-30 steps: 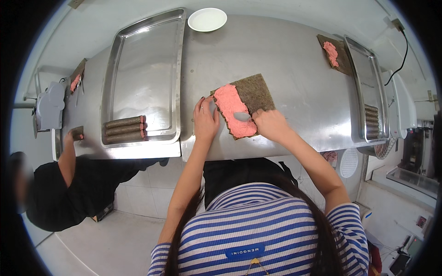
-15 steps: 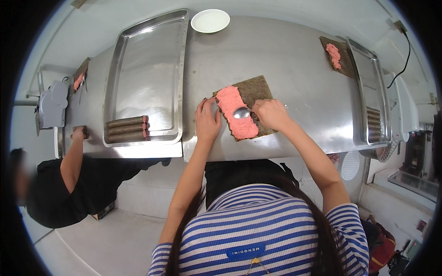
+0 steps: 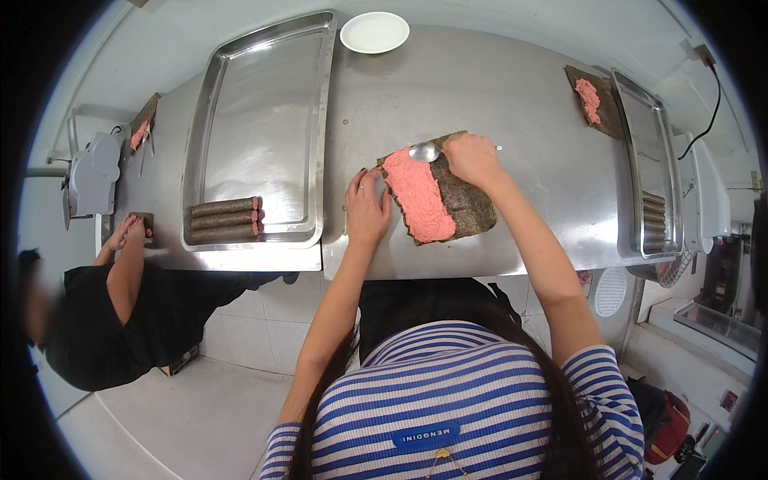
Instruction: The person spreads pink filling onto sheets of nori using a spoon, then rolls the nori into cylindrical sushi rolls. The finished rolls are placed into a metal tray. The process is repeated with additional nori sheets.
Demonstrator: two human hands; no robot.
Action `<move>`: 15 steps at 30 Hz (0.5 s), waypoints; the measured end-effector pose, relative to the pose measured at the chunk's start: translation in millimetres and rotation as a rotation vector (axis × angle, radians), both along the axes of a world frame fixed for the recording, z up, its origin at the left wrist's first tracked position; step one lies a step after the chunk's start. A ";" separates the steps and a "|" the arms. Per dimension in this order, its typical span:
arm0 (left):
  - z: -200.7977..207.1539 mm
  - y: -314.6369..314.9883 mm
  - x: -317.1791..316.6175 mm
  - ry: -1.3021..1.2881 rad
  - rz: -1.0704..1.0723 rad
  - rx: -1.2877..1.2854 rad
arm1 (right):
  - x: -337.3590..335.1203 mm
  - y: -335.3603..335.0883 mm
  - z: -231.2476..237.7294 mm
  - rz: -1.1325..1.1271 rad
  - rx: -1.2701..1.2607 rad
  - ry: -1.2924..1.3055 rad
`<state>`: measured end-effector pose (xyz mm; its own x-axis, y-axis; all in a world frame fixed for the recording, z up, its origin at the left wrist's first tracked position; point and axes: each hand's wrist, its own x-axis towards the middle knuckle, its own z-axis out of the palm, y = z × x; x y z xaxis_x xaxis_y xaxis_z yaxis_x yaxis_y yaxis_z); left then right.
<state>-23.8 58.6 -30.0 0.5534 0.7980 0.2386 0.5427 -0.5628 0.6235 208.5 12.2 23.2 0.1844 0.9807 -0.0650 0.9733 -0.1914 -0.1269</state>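
Observation:
In front of me a dark seaweed sheet [image 3: 468, 204] lies on the steel table. Pink paste [image 3: 422, 200] covers its left part in a wide band, with the right part bare. My right hand [image 3: 474, 160] is closed round the handle of a metal spoon [image 3: 425, 152]. The spoon's bowl rests at the far end of the paste. My left hand [image 3: 369, 206] lies at the sheet's left edge, fingers stretched out and slightly apart, holding nothing.
A steel tray [image 3: 318, 160] at left holds finished seaweed rolls [image 3: 226, 218]. A white bowl [image 3: 374, 33] stands at the back. At right are another paste-topped sheet [image 3: 588, 100] and a tray [image 3: 636, 160] with several rolls. A co-worker's hands [image 3: 128, 234] work at far left.
My right hand has moved the spoon from the paste's middle to its far end. The paste looks smoother. The co-worker's second hand has come into view at the far left.

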 end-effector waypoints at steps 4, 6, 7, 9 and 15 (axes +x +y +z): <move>1.6 0.0 -1.5 0.003 -0.003 0.014 | 5.3 4.0 27.5 -0.086 -0.048 0.031; -0.3 0.5 -2.7 0.014 -0.004 0.040 | 8.8 7.9 37.2 -0.118 -0.081 0.091; -0.5 0.5 -2.4 0.011 -0.005 0.039 | 11.8 10.5 40.2 -0.125 -0.099 0.132; -0.7 0.4 -2.3 0.006 -0.004 0.038 | 15.1 16.6 39.7 -0.093 -0.136 0.162; 3.3 0.9 0.5 -0.012 -0.014 0.024 | 7.9 33.1 18.9 0.000 -0.160 0.165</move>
